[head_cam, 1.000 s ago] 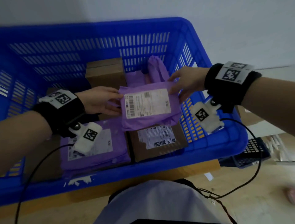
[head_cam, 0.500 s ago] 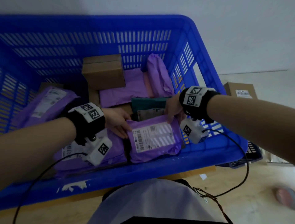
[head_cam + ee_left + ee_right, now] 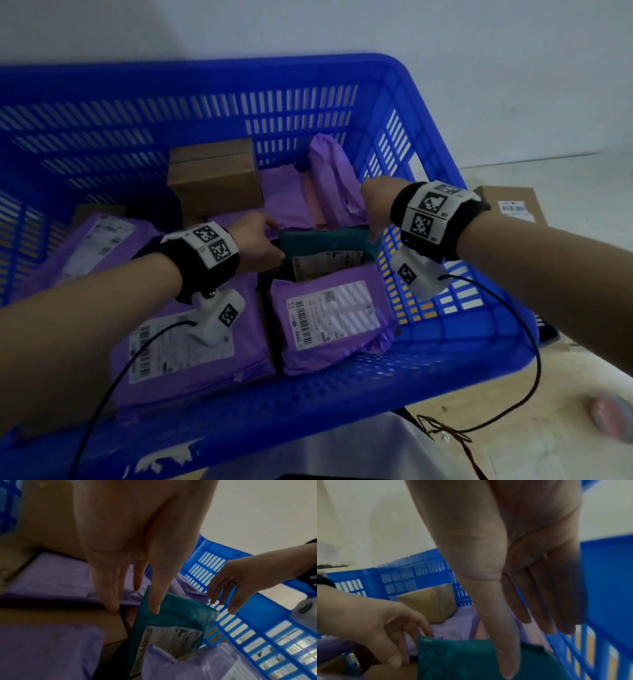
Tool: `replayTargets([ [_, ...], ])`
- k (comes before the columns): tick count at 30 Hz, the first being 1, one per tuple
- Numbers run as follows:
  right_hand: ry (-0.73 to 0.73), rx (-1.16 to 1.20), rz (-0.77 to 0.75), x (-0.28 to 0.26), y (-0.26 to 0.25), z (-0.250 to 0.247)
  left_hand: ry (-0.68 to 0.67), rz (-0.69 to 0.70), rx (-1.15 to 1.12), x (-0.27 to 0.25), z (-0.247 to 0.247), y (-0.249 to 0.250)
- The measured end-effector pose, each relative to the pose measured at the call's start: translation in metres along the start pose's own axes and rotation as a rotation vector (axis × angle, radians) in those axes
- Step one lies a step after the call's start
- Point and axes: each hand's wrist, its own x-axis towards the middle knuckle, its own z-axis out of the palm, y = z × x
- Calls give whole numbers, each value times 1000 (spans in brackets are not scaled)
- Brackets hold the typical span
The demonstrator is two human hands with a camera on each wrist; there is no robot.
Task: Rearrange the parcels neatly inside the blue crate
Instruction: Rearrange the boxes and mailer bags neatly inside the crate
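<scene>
Both hands (image 3: 255, 240) flanking teal parcel (image 3: 322, 245), upright

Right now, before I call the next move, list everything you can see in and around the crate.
blue crate: 1, blue slotted plastic, fills the view.
purple parcels: at least 5, purple mailers; two labelled at the near wall, one at the left wall, one flat in the middle, one leaning on the right wall.
teal parcel: 1, teal, labelled, tucked behind the near-right purple one.
cardboard box: 1, brown, by the far wall.
outside box: 1, brown, labelled, right of the crate.
left hand: fingers straight, at the teal parcel's left edge.
right hand: fingers straight, at its right edge.
</scene>
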Motion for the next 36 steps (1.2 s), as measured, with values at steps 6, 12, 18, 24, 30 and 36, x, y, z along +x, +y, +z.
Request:
replayTargets([
  [6, 102, 140, 15, 7, 4, 27, 42, 105, -78, 5, 19, 12],
  [12, 43, 36, 50, -14, 5, -2, 43, 183, -155, -4, 2, 16],
  [18, 84, 316, -79, -25, 31, -34, 55, 235, -406, -31, -52, 25],
  [24, 97, 874, -273, -30, 50, -42, 45, 208, -574, -66, -89, 24],
  [30, -38, 1167, -340, -11, 25, -19, 69, 154, -687, -93, -108, 2],
  [36, -134, 1249, -371, -10, -17, -22, 172, -7, -784, -111, -114, -31],
])
